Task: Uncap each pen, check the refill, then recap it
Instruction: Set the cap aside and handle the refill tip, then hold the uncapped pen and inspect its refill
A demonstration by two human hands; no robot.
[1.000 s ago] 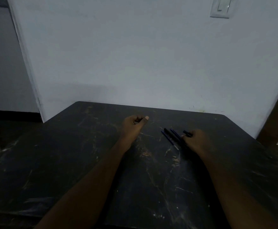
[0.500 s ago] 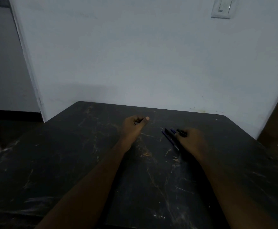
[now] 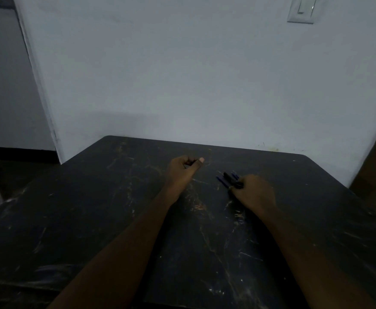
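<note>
Bare forearms (image 3: 124,248); no sleeves

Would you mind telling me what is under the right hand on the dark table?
The right hand covers the near ends of the dark pens on the table; their far ends poke out. Their number and any caps are hidden.

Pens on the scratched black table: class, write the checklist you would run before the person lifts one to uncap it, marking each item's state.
1. Small cluster of dark blue and black pens lying within reach on the scratched black table: ok.
2. Right hand at the pens' near ends: ok.
3. Right hand has one single pen gripped: cannot tell.
4. Left hand free to pull a cap: cannot tell, it is loosely curled.
5. Caps seated on all pens: cannot tell, too dim.
</note>
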